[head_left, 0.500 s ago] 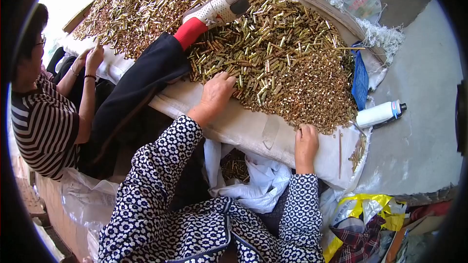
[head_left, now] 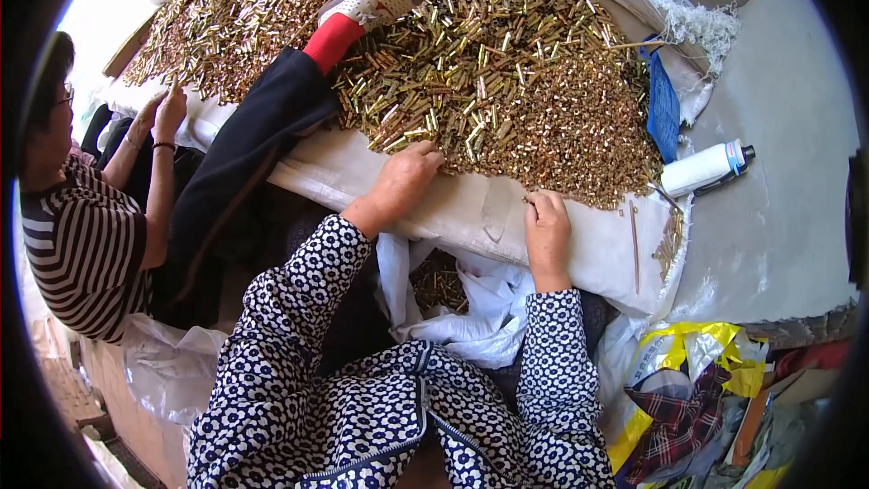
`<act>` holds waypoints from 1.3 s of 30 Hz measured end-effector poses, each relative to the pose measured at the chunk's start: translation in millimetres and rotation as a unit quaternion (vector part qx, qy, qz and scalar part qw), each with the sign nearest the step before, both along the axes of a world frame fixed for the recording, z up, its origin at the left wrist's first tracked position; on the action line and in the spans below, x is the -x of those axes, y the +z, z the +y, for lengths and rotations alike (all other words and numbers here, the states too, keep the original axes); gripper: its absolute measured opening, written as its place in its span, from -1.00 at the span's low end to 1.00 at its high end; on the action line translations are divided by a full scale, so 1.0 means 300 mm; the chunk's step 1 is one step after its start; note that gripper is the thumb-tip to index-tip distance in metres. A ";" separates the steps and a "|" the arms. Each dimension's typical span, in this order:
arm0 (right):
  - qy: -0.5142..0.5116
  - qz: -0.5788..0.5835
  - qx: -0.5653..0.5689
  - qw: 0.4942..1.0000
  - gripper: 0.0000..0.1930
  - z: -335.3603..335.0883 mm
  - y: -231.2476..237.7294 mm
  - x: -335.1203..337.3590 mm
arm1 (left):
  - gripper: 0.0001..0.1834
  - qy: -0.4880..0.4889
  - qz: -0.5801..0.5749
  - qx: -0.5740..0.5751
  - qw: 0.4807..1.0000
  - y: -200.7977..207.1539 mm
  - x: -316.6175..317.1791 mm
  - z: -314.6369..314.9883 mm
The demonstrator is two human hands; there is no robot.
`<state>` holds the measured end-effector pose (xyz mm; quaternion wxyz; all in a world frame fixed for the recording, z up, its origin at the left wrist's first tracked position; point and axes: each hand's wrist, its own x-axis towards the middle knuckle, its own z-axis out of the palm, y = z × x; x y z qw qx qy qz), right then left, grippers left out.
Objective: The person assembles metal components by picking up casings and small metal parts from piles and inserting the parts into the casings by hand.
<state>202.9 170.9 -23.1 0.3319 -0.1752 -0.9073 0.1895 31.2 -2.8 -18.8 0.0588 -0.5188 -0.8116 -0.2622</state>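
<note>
Pinching a small golden metal piece [head_left: 528, 200], the right hand [head_left: 549, 231] needs light fingers; whether the left hand [head_left: 403, 181] grasps any slender golden tubes [head_left: 473, 74], I cannot tell.

White-cloth-covered worktop [head_left: 597, 240] bears a broad heap of brass-coloured tubes [head_left: 471, 50], a dense spread of short coppery pieces [head_left: 584, 136] toward its right end, and, near the right edge, a thin brown rod [head_left: 635, 249] beside scattered slender pieces [head_left: 670, 240].
</note>
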 end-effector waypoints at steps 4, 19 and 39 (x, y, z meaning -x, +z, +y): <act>0.013 0.004 0.010 1.000 -0.87 -0.007 0.003 0.006 | -0.79 -0.004 0.027 -0.046 0.999 -0.036 0.003 0.010; 0.013 -0.018 -0.077 0.997 -0.87 -0.077 -0.002 -0.004 | -0.89 0.000 0.088 0.028 0.996 0.001 -0.041 0.030; 0.180 0.072 0.463 0.865 -0.86 -0.221 0.016 0.047 | -0.89 -0.059 -0.470 -0.192 0.860 -0.011 -0.133 -0.098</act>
